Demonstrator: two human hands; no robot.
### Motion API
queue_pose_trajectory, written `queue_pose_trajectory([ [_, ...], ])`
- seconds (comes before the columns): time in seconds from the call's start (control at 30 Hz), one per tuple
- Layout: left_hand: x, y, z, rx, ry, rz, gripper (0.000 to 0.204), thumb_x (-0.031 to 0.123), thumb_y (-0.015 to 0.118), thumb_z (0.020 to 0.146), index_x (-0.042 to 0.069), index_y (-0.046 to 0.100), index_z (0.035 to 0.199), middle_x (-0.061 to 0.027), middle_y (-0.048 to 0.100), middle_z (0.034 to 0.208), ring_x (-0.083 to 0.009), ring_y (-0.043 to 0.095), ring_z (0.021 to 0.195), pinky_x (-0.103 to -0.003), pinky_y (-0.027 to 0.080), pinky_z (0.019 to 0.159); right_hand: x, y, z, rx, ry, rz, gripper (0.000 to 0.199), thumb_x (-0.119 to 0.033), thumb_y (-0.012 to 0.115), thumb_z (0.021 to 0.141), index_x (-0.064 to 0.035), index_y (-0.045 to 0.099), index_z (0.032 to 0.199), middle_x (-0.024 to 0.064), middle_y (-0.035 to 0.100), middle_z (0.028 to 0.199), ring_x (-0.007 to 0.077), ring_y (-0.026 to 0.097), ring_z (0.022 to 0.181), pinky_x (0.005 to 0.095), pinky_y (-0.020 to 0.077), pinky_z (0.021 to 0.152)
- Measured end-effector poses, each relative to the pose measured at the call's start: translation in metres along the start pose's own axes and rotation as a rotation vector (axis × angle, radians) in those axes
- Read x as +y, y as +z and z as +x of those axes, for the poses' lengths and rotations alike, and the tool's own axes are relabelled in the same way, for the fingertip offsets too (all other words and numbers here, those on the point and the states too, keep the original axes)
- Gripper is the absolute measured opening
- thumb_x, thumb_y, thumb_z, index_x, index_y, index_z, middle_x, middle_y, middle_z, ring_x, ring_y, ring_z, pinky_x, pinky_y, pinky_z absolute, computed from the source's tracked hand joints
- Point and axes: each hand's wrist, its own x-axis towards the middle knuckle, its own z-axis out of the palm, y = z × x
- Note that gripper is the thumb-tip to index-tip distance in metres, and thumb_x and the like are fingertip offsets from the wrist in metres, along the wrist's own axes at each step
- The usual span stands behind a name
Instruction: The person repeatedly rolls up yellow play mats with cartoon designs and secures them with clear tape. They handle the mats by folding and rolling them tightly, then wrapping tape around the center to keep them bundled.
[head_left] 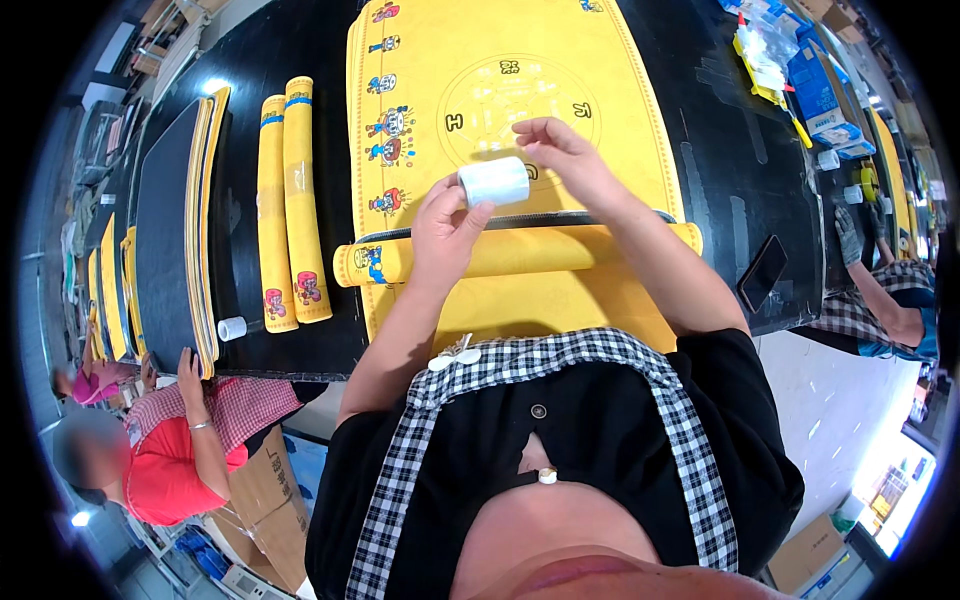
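My left hand [446,228] is closed round a roll of clear, whitish tape [495,182], held above the yellow mats. Just beyond and to the right of the roll, my right hand [562,152] has its thumb and fingers drawn together. Whether a strip of tape lies between those fingertips is too fine to make out. Below both hands a rolled yellow mat [600,248] with cartoon figures lies crosswise. It rests on a stack of flat yellow printed mats [630,110], which carries a large ring design and a column of figures.
Two rolled yellow mats [305,200] lie on the black table [715,130] to the left, beside stacked mats [170,230] and a small tape roll [232,328]. A phone [763,274] and a blue box [822,90] are right. Co-workers [185,450] stand on both sides.
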Motion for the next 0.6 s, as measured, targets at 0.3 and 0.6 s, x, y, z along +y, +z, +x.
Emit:
queue_pose_trajectory([
  [0.3, -0.005, 0.002, -0.006, -0.019, 0.023, 0.133, 0.024, 0.015, 0.077, 0.090, -0.002, 0.069, 0.105, -0.0103, 0.061, 0.115, -0.0149, 0.061, 0.093, -0.026, 0.053, 0.075, -0.036, -0.009, 0.003, -0.221, -0.622, -0.731, 0.019, -0.007, 0.080, 0.081, -0.0081, 0.074, 0.100, 0.0050, 0.068, 0.098, 0.0242, 0.064, 0.096, 0.0350, 0.0536, 0.084],
  [0.6, -0.004, 0.005, -0.006, 0.140, -0.048, 0.075, 0.028, 0.016, 0.080, 0.088, -0.004, 0.070, 0.106, -0.0142, 0.059, 0.118, -0.0195, 0.062, 0.107, -0.029, 0.054, 0.085, -0.021, -0.007, 0.006, -0.118, -0.625, -0.681, 0.025, -0.019, 0.076, 0.090, -0.0084, 0.061, 0.107, 0.0065, 0.065, 0.104, 0.0226, 0.063, 0.098, 0.0356, 0.0545, 0.084],
])
